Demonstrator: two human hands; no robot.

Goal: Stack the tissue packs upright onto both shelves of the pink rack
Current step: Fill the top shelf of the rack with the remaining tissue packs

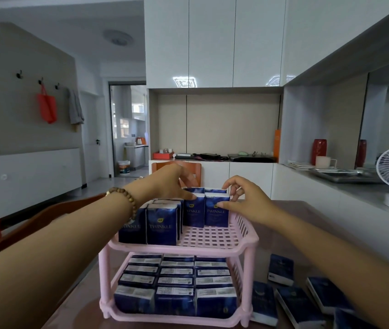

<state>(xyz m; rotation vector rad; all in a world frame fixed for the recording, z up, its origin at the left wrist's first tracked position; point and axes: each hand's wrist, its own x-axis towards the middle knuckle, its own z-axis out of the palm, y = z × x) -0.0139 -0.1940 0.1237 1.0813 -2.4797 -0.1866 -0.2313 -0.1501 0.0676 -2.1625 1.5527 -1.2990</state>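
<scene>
Forearms (pixel 46 252), two, bare, reaching in from the near edge. Bench (pixel 307 210), brown, carries everything. Pink rack (pixel 181 249), two shelves, mid-bench. Lower-shelf packs (pixel 176 281): blue tissue packs standing upright in three rows, filling the shelf. Upper-shelf packs (pixel 162 227): upright cluster at left. Loose packs (pixel 281 269): several lying flat, near right of the rack. Left grip (pixel 165 184) pinches the top of the left far pack (pixel 194 213), upright at the upper shelf's far side. Right grip (pixel 243 198), thumb on the front and fingers curled over the top, holds the right far pack (pixel 217 214), which touches its neighbour. Bead bracelet (pixel 127 203) on the left wrist.
</scene>
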